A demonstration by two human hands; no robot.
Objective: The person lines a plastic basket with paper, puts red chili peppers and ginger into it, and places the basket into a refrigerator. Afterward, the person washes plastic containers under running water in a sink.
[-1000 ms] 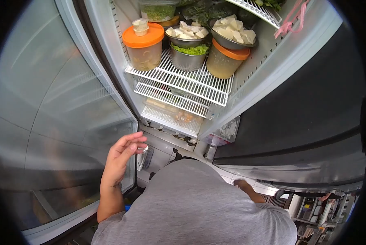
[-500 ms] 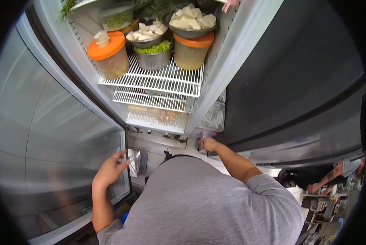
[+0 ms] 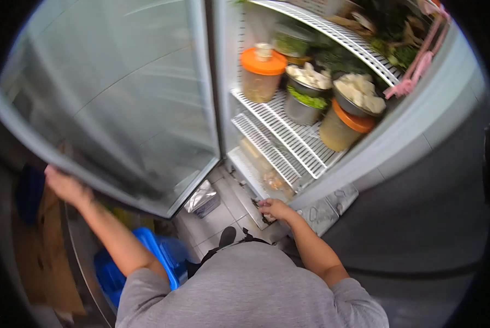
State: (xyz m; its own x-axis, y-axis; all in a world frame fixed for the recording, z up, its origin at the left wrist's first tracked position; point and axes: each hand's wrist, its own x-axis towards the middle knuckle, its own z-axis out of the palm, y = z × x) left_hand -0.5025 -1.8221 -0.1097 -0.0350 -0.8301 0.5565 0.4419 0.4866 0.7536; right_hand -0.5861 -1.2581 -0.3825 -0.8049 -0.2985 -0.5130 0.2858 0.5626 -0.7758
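The person's left hand (image 3: 67,187) was at the long free edge of the open glass door (image 3: 130,93), its fingers meeting the frame; blur and the frame itself hid how far they curled, so whether they had closed around it could not be told. From that hand the door spread away toward the upper right of the view, its long axis upright, the free edge slanting down to a bottom corner near the floor (image 3: 213,225) and the opposite side standing beside the refrigerator opening. The left hand was clearly the nearer one to the door. The right hand (image 3: 275,209) was well apart from the panel, across from its lower corner and close to the refrigerator's base, its fingers bent; whether they held anything could not be made out. Beyond the hands, a foil-topped container (image 3: 203,198) lay on the tiles near the door's bottom corner, and a blue bin (image 3: 171,251) stood below the left forearm. Inside, a wire shelf (image 3: 272,113) bore an orange-lidded tub (image 3: 260,85) on the door side, a metal pot (image 3: 302,111) of green leaves beneath a bowl of white pieces (image 3: 309,76), and a second tub (image 3: 336,134) under another full bowl (image 3: 358,94). A pink cord (image 3: 420,68) hung by the opposite wall.
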